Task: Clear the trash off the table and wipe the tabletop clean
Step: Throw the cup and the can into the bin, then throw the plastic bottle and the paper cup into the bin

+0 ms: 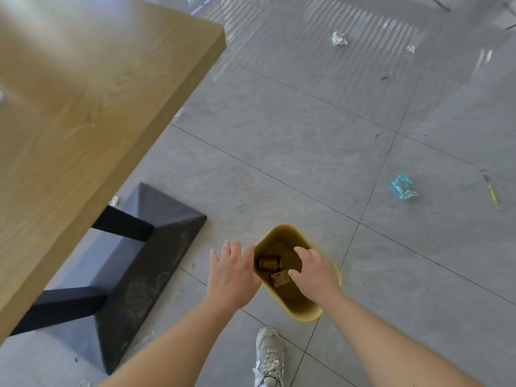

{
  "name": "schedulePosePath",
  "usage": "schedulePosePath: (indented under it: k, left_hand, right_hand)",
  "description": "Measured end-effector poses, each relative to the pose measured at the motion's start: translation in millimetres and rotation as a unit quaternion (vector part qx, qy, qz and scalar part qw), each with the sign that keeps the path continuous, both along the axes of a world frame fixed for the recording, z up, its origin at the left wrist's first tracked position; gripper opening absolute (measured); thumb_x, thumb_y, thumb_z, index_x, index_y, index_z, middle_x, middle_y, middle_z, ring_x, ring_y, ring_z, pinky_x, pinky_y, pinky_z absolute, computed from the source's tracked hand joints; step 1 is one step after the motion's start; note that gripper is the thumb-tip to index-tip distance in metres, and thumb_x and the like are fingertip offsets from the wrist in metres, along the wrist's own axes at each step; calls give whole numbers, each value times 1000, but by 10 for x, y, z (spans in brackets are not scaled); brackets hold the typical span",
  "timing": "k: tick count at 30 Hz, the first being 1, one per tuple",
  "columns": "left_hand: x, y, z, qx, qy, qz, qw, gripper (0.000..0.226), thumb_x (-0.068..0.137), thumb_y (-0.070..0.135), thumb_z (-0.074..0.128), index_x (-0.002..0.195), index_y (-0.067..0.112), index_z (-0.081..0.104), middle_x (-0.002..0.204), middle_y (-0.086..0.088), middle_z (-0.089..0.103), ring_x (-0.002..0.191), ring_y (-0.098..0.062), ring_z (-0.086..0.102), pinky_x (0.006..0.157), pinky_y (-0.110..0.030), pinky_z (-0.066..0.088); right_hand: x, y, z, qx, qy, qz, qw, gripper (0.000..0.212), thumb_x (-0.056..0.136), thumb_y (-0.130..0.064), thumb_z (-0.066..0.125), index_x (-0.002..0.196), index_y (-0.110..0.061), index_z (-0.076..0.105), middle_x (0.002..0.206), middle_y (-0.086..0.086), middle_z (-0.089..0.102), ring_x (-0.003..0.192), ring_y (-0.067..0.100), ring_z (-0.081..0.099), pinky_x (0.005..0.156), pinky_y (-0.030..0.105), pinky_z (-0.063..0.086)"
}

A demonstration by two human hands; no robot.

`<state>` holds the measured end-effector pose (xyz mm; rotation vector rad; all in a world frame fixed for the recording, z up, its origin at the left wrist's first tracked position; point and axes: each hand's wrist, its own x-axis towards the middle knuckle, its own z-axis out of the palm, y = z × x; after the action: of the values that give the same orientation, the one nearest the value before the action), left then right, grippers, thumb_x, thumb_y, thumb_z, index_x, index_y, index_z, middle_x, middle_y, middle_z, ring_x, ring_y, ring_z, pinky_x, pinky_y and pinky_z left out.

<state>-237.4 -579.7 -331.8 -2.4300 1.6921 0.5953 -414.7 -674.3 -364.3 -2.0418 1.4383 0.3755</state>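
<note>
- Head view: your yellow bin (307, 314) stands on the floor just beside the table's dark base (145, 263), in front of your shoe (269, 356). Its long axis runs from near you on the right to up-left, mouth facing up.
- Inside lie a brown bottle (269, 263) on its side, long axis roughly left-right, and a small cardboard piece (280, 277), so some trash is already binned.
- Your left hand (233, 275) hovers at the bin's left rim, fingers spread and holding nothing; your right hand (315, 272) is over the mouth, fingers loosely curled, also empty.
- The visible stretch of tabletop (83, 107) looks nearly bare; a pale bit shows at its far left edge, too blurred to name.
- Wiping looks still to do; no cloth is in sight.
- Paper wads (339, 39) and a blue wrapper (403, 187) lie on the floor, well apart from the bin.
</note>
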Motion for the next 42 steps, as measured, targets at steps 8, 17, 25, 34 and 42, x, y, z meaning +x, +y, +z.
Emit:
schedulePosePath:
  k: [8,17,25,34,42]
  left_hand:
    - [263,260,928,-11,-10,15,1000,66,93,50,42,149,28,15,157,-10,23,147,-36,11,117,-63,8]
    - [540,876,2086,-89,-65,19,994,72,89,48,47,149,27,15,156,-13,25,147,-38,11,115,-65,14]
    - [994,1494,2801,-106,-127,82,983,72,90,50,42,152,22,17,156,-15,21,147,-37,9,115,-60,16]
    - [1424,2482,3234,-111,-135,233,957,75,88,52,44,152,27,15,159,-11,19,148,-35,7,117,-62,13]
    - [1505,3584,3335,-84,-165,392,901,77,85,55,42,152,28,15,159,-11,21,148,-33,12,116,-61,18]
  right_hand:
    - [256,127,895,-24,-4,41,999,65,93,-47,52,150,-31,25,145,0,41,127,24,46,97,39,49]
    - [630,418,2106,-134,-33,170,976,50,93,-42,53,139,-29,37,136,-1,46,117,23,47,87,35,51]
    - [1218,718,2918,-190,-105,261,940,63,91,-45,56,147,-30,31,141,0,46,120,22,48,90,31,48]
    - [2081,1225,3526,-215,-160,387,882,62,92,-44,58,147,-27,32,145,2,43,128,23,45,96,35,49]
    - [2833,2001,3700,-196,-196,507,816,64,94,-45,56,149,-26,31,144,2,44,129,25,43,104,36,42]
